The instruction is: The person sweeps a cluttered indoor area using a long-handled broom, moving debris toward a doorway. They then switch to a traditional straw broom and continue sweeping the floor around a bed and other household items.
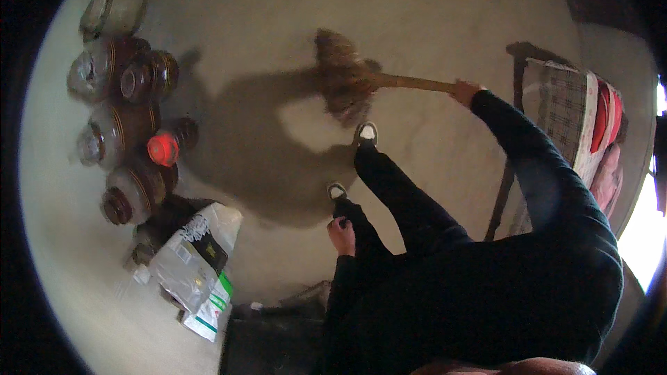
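My right hand [466, 94] grips the end of a broom's light-brown handle [414, 82], with my arm stretched out. The broom's brown bristle head [344, 80] is motion-blurred and held over or against the floor, just beyond my shoes; which of the two I cannot tell. In front of my left leg hangs my left hand [342, 238], its fingers curled. A small dark patch shows at those fingers, and whether it is a held thing or the trousers behind cannot be made out.
Along the left wall stand several brown glazed jars [133, 120], one dark container with a red lid [163, 149], and plastic bags [195, 260]. A dark box-like surface [276, 341] lies below. To the right is a framed piece of furniture [520, 78] with checked cloth [565, 109] and red fabric.
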A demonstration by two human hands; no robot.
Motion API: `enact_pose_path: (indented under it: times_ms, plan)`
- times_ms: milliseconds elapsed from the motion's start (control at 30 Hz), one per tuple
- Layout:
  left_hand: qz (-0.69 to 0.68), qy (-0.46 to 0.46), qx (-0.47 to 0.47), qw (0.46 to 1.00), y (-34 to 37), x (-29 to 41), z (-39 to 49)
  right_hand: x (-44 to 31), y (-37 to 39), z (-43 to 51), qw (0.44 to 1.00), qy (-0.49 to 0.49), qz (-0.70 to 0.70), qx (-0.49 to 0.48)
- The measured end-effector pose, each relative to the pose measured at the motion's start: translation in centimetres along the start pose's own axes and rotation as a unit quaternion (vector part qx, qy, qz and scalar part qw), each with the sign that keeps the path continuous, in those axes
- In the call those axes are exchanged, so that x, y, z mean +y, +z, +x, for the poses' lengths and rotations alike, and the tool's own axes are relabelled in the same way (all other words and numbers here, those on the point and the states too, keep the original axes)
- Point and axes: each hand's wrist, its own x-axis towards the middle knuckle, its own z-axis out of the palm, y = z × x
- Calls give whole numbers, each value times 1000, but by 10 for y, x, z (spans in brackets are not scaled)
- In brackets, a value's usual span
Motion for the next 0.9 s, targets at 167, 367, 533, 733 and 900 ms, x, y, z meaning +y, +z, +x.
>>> enact_pose_path:
  times_ms: [167, 367, 533, 733, 900]
  plan:
    - [-31, 41, 71, 996, -36, 49, 50, 108, -21, -58, 987, 144, -9, 73]
    - [-91, 103, 79, 987, -58, 104, 90, 138, -21, -103, 969, 244, 26, -15]
    - [-5, 123, 50, 991, -68, 142, 129, 93, -6, -123, 978, 190, 29, 77]
    - [63, 206, 40, 976, -96, 189, 222, -37, -91, -21, 950, 103, 287, 66]
    - [-2, 211, 33, 977, -150, 205, 268, -184, -213, 110, 955, -50, 282, 75]
